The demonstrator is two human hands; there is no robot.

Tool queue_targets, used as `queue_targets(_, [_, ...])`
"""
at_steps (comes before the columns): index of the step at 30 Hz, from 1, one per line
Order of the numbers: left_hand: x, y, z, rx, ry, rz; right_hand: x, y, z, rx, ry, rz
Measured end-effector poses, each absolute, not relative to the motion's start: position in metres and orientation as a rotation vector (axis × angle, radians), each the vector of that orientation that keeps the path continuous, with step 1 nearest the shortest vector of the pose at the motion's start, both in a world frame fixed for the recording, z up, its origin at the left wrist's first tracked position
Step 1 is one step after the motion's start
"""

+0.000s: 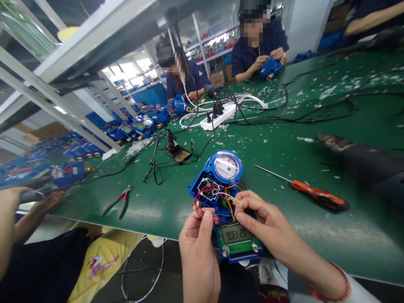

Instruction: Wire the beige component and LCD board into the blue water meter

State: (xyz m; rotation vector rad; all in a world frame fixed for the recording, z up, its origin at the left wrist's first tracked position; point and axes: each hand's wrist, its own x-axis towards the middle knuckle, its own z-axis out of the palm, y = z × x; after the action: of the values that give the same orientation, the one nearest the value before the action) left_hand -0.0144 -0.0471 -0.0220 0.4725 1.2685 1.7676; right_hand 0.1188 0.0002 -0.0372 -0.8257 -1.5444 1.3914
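An opened blue water meter [214, 176] lies on the green bench in front of me, its round dial at the far end. Red, white and yellow wires spill from its body. A green circuit board with a display [235, 235] hangs at the near side, by the bench edge. My left hand [200, 240] pinches a bundle of red wires between thumb and fingertips. With thumb and fingers closed, my right hand [257, 216] holds a pale wire that runs from the meter, above the display's right side.
An orange-handled screwdriver [318, 195] lies right, before a dark heat gun [366, 164]. Pliers [118, 202] lie left. A soldering iron stand [176, 151] and white power strip [217, 117] sit behind, among cables and scraps. Co-workers handle blue meters [269, 67] beyond; another person's arm [28, 214] is left.
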Motion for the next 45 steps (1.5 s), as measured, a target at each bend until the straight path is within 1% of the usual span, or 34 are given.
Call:
queue_targets(8, [-0.018, -0.047, -0.023, 0.522, 1.297, 1.698, 0.117, 0.001, -0.04, -0.803, -1.499, 1.394])
queue_targets(12, [-0.023, -0.05, -0.026, 0.652, 1.397, 1.713, 0.116, 0.001, -0.04, -0.801, -1.49, 1.408])
queue_targets(19, [-0.034, -0.051, -0.023, 1.272, 1.922, 1.68, 0.115, 0.001, -0.036, -0.859, -1.503, 1.39])
queue_targets(23, [-0.041, -0.047, -0.012, 1.662, 1.962, 1.718, 0.115, 0.0, -0.036, -0.895, -1.478, 1.351])
queue_targets(25, [-0.047, -0.044, -0.004, 1.946, 1.904, 1.607, 0.115, -0.001, -0.037, -0.905, -1.473, 1.343])
queue_targets(29, [-0.054, -0.037, 0.011, 2.503, 1.797, 1.2, 0.115, -0.001, -0.036, -0.895, -1.48, 1.324])
queue_targets(32, [-0.054, -0.031, 0.018, 2.739, 1.727, 0.982, 0.115, -0.001, -0.034, -0.892, -1.5, 1.3])
queue_targets(35, [-0.053, -0.03, 0.019, 2.799, 1.666, 0.908, 0.115, -0.003, -0.034, -0.89, -1.52, 1.299])
queue_targets(38, [-0.055, -0.037, 0.016, 2.79, 1.709, 0.939, 0.116, -0.005, -0.039, -0.88, -1.508, 1.258])
queue_targets(42, [-0.062, -0.043, 0.008, 2.704, 1.831, 1.056, 0.12, -0.015, -0.048, -0.956, -1.458, 1.082])
queue_targets(45, [-0.067, -0.043, 0.005, 2.643, 1.831, 1.118, 0.122, -0.029, -0.052, -0.985, -1.49, 0.971])
